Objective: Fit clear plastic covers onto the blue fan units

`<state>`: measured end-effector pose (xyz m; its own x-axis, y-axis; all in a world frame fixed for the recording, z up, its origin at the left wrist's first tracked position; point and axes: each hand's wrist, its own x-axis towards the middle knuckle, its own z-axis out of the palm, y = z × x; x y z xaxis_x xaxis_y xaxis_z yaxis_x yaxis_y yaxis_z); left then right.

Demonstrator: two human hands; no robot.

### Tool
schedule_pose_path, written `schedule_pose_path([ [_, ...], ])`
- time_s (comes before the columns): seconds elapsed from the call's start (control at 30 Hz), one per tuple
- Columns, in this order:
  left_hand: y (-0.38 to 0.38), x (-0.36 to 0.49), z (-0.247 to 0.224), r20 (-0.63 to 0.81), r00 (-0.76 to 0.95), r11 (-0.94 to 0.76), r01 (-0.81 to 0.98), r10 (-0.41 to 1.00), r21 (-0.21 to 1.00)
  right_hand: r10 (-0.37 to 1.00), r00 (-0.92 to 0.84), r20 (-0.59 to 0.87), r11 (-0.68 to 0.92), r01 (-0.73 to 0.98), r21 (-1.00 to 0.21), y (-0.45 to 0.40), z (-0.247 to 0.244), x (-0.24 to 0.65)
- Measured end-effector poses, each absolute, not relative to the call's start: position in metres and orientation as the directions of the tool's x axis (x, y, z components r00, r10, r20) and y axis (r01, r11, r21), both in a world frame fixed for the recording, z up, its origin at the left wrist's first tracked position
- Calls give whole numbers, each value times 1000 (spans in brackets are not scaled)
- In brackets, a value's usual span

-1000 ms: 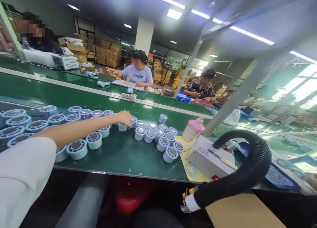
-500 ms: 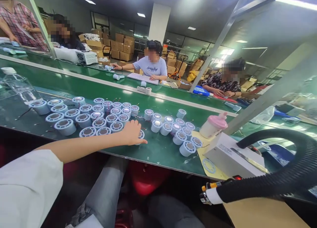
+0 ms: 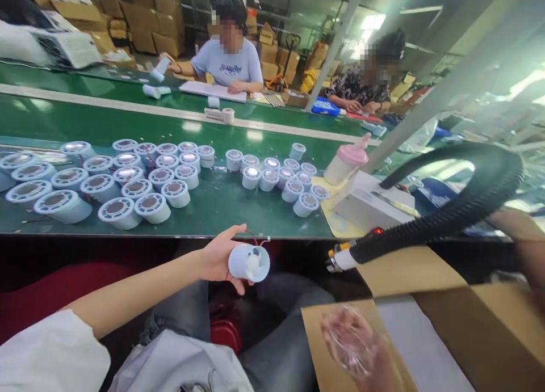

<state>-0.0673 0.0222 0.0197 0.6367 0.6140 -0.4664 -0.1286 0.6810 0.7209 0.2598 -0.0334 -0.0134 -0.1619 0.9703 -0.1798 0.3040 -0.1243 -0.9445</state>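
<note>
My left hand (image 3: 219,257) grips a pale blue cylindrical fan housing (image 3: 239,262) just off the front edge of the bench, above my lap. Its open end faces right and shows white fan blades; thin red and white wires with a small plug stick up behind it. At lower right my right hand (image 3: 374,352), smeared by motion, is over an open cardboard box (image 3: 489,329). A crinkled, shiny clear plastic piece (image 3: 351,338) is in its fingers. Rows of similar housings (image 3: 63,206) stand on the green bench, left and centre.
A black flexible hose (image 3: 447,210) with a white nozzle arches over the right side, beside a white box (image 3: 370,202) and a pink-lidded cup (image 3: 346,160). A co-worker's blurred arm (image 3: 525,250) shows at far right. Two people sit across the bench.
My left hand has lifted a housing from the bench's front row and brought it toward me, tilted. My right hand and the open box have come into view.
</note>
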Motion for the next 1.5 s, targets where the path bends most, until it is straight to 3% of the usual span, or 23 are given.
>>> schedule_pose_path([
  [0.07,18,-56,6,-472,758,827,-153,449,541,937,-346,-41,33,206,-978,-35,-10,236],
  [0.13,16,-48,-3,-471,814,864,-73,340,498,848,-508,150,325,276,-905,-35,1,216],
  [0.23,16,-38,-6,-480,838,848,42,257,528,712,-637,295,679,518,-520,-35,19,196],
  [0.3,17,-31,-4,-529,821,809,152,217,567,684,-666,298,729,623,-282,-34,24,189],
  [0.37,18,-26,4,-570,794,720,269,210,640,719,-650,246,693,697,-183,-33,23,185],
  [0.43,17,-23,15,-557,779,506,370,287,779,763,-626,159,646,731,-221,-32,21,185],
  [0.5,13,-21,29,-462,761,143,449,455,882,784,-614,87,599,714,-363,-32,21,186],
  [0.57,6,-22,40,-321,705,-168,530,632,831,797,-601,51,534,664,-524,-34,23,187],
  [0.6,3,-22,44,-255,669,-243,556,698,795,808,-588,39,494,639,-590,-34,25,187],
  [0.77,-10,-27,37,-59,550,-259,483,833,836,893,-446,62,341,578,-741,-39,27,184],
  [1.0,-5,-34,10,169,554,-401,329,815,855,925,-315,214,360,542,-759,-43,22,187],
  [1.2,-16,-26,17,110,503,-320,355,857,878,912,-317,261,402,568,-718,-55,17,186],
  [1.3,-19,-20,9,56,458,-254,385,887,887,940,-242,240,335,532,-778,-58,8,183],
  [1.5,-3,-21,-34,196,576,-416,278,793,866,986,-97,136,165,432,-886,-55,-11,184],
])
